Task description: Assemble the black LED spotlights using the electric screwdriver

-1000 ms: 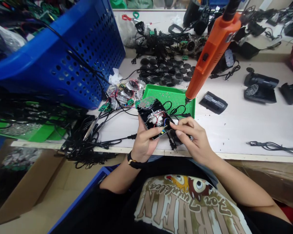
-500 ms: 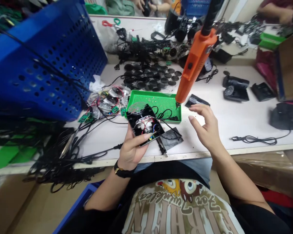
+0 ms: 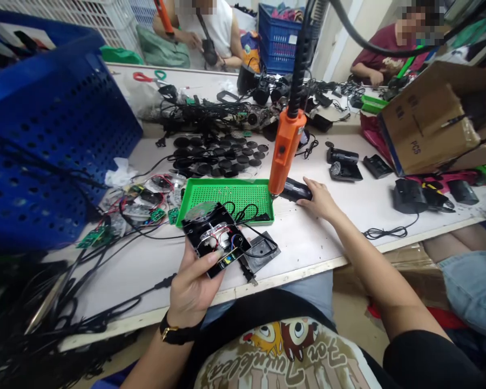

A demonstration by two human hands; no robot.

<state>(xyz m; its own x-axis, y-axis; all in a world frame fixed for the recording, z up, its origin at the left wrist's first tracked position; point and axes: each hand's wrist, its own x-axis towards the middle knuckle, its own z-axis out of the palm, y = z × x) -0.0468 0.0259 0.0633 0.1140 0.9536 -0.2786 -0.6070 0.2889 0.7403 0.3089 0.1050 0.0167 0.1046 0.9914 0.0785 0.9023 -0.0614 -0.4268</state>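
1. Left hand [image 3: 194,283] gripping an open black shell [image 3: 215,239], thumb over the near edge.
2. Under that thumb, a wired board [image 3: 228,260] appears seated inside; the shell's open side is uncovered, so work looks partway, closing up not yet done.
3. Well right of that grip, right hand [image 3: 319,200] touching a black cover [image 3: 297,190]; whether closed on it, I cannot tell.
4. Just beyond the shell, a green tray [image 3: 247,197]; orange driver [image 3: 284,154] hanging, unheld.

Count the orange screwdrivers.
2: the near screwdriver by the long green tray; the far screwdriver, cut off at the top edge, by the person in white. Others may be hidden.
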